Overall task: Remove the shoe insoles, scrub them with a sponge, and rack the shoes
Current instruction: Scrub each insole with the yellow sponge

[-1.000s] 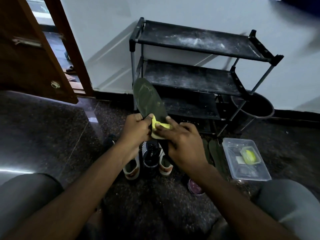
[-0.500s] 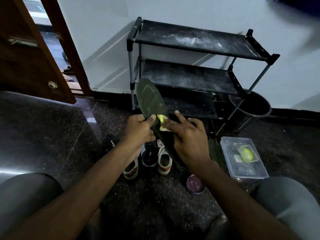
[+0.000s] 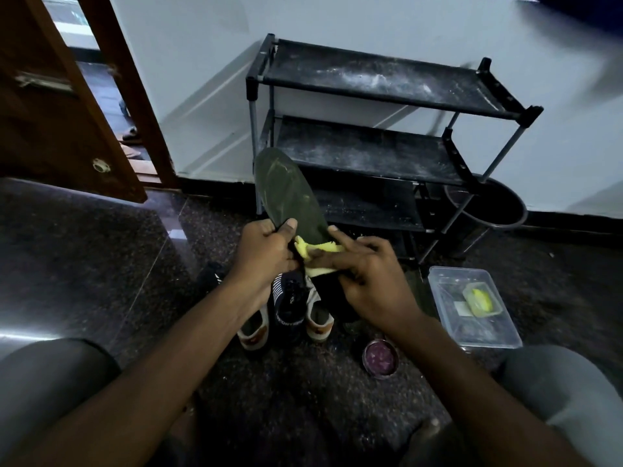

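Note:
My left hand (image 3: 266, 251) grips a dark green insole (image 3: 286, 193) near its middle, toe end pointing up and away. My right hand (image 3: 367, 281) holds a yellow sponge (image 3: 315, 254) and presses it against the insole's lower part. Below my hands, several shoes stand on the floor: a dark striped shoe (image 3: 290, 305) between two white and brown ones (image 3: 320, 318). The black three-shelf shoe rack (image 3: 371, 146) stands behind against the wall, its shelves dusty and bare.
A clear plastic container (image 3: 472, 305) with a yellow-green item inside lies at right on the dark stone floor. A small round tin (image 3: 380, 358) sits near my right wrist. A black bucket (image 3: 485, 203) stands by the rack. A wooden door (image 3: 50, 106) hangs open at left.
My right hand slid the sponge up the insole and then back down toward its lower part. My left hand kept its grip on the insole.

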